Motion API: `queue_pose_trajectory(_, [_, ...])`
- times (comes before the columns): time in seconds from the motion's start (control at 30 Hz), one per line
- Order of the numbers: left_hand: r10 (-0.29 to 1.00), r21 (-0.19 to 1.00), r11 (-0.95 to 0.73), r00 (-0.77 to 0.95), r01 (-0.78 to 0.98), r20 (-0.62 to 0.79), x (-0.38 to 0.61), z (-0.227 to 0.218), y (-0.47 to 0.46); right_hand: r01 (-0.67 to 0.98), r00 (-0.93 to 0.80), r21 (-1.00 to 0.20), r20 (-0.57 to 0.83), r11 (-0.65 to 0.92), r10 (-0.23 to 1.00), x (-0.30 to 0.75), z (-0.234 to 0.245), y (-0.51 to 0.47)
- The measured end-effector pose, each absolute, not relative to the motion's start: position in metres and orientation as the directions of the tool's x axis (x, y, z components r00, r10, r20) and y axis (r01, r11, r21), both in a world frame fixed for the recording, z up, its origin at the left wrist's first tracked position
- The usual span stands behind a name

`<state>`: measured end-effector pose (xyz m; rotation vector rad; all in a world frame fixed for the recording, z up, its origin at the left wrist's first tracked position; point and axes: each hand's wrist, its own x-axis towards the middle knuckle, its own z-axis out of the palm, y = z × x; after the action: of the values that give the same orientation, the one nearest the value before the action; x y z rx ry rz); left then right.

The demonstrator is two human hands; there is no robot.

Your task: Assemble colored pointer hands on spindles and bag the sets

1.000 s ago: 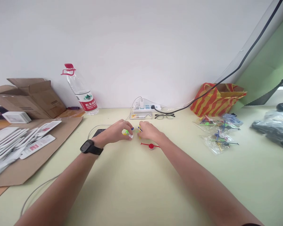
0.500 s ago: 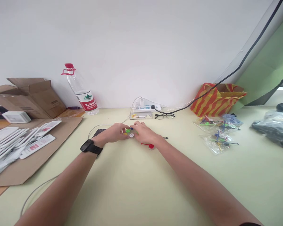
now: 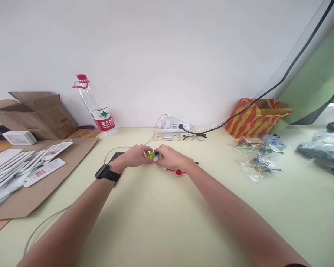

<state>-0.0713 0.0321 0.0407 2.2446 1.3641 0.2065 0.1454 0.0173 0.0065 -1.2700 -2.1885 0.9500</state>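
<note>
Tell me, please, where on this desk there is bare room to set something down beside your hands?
The widest bare patch lies on the table, between the forearms. Another runs from the right hand to the toy bags. The left is crowded with packets on cardboard, and the back edge with bottle, power strip and glasses.

Before you, a pale yellow-green table (image 3: 156,222) runs to the wall. At your left lies flattened cardboard (image 3: 44,181) bearing white packets (image 3: 22,167), with an open carton (image 3: 36,115) and a water bottle (image 3: 96,107) behind. Centre rear: a power strip (image 3: 172,128) and spectacles (image 3: 194,137). A red-capped piece (image 3: 178,172) lies near centre. At your right: clear bags of coloured parts (image 3: 257,155), a striped bag (image 3: 254,116), and dark plastic-wrapped goods (image 3: 323,150).
</note>
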Motion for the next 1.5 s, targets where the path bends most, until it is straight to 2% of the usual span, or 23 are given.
queue_pose_trajectory(0.1, [0.867,0.452,-0.39,0.485,0.802,-0.112,-0.074,0.041,0.033,0.585,-0.529,-0.661,0.128,0.47,0.839,0.142,0.004,0.017])
queue_pose_trajectory(0.23, [0.867,0.451,-0.4,0.489,0.798,-0.096,-0.079,0.037,0.036,0.623,-0.54,-0.598,0.138,0.504,0.831,0.144,0.012,0.022])
queue_pose_trajectory(0.37, [0.873,0.429,-0.405,0.48,0.808,-0.08,-0.079,0.035,0.037,0.8,-0.441,-0.49,-0.09,0.345,0.893,0.167,0.036,0.029])
queue_pose_trajectory(0.47, [0.883,0.416,-0.391,0.463,0.821,-0.084,-0.079,0.035,0.037,0.875,-0.362,-0.415,-0.216,0.251,0.907,0.195,0.054,0.031])
queue_pose_trajectory(0.63, [0.893,0.43,-0.356,0.438,0.83,-0.107,-0.084,0.039,0.037,0.953,-0.232,-0.296,-0.557,0.071,0.798,0.22,0.065,0.03])
queue_pose_trajectory(0.7, [0.903,0.422,-0.353,0.422,0.835,-0.079,-0.086,0.044,0.036,0.954,-0.225,-0.295,-0.586,0.054,0.779,0.22,0.063,0.03])
queue_pose_trajectory(0.8, [0.907,0.4,-0.386,0.421,0.831,0.0,-0.084,0.057,0.032,0.936,-0.258,-0.343,-0.513,0.08,0.819,0.218,0.059,0.034])
queue_pose_trajectory(0.9, [0.892,0.399,-0.439,0.444,0.805,0.085,-0.072,0.07,0.023,0.887,-0.311,-0.445,-0.371,0.126,0.875,0.215,0.061,0.037])
queue_pose_trajectory(1.0, [0.875,0.474,-0.474,0.456,0.742,0.161,-0.054,0.078,0.01,0.81,-0.344,-0.561,-0.216,0.172,0.914,0.206,0.066,0.034])
queue_pose_trajectory(1.07, [0.854,0.541,-0.509,0.474,0.67,0.215,-0.042,0.08,0.001,0.704,-0.368,-0.686,-0.136,0.181,0.92,0.196,0.068,0.03])
queue_pose_trajectory(1.17, [0.822,0.582,-0.556,0.496,0.593,0.279,-0.028,0.077,-0.008,0.453,-0.403,-0.879,-0.052,0.15,0.914,0.177,0.068,0.022])
queue_pose_trajectory(1.33, [0.837,0.579,-0.546,0.422,0.606,0.349,-0.027,0.074,-0.007,0.321,-0.345,-0.935,0.033,0.151,0.938,0.156,0.064,0.016])
queue_pose_trajectory(1.5, [0.829,0.643,-0.555,0.415,0.527,0.374,-0.039,0.08,0.001,-0.003,-0.395,-0.998,-0.056,-0.062,0.917,0.159,0.067,0.02])
